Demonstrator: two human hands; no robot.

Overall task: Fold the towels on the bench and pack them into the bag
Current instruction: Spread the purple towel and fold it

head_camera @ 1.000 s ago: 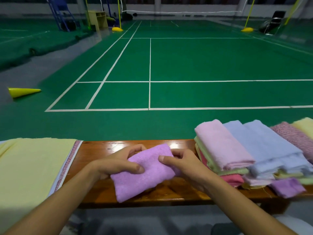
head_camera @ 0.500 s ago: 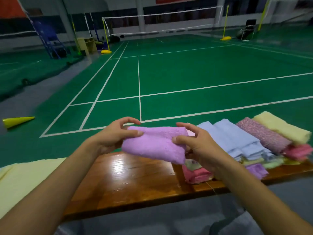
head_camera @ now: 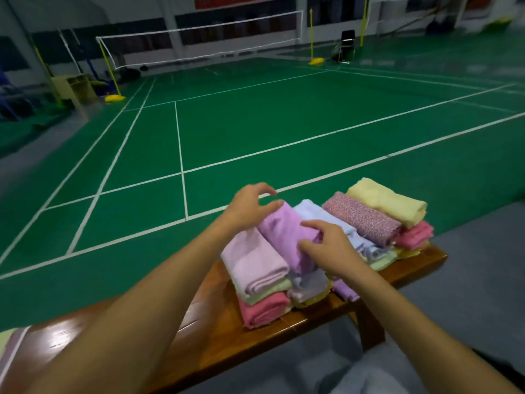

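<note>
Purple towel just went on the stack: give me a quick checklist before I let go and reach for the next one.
1. Purple towel folded: ok.
2. It lies on the stack, between the pink towel and the light blue towel: ok.
3. Left hand grip off: ok, fingers spread above the far end.
4. Right hand grip off: not ok, fingers touching the near end.
5. Stack square on the bench: cannot tell, lower edges look ragged.
6. Bag within reach: cannot tell, none in view.
</note>
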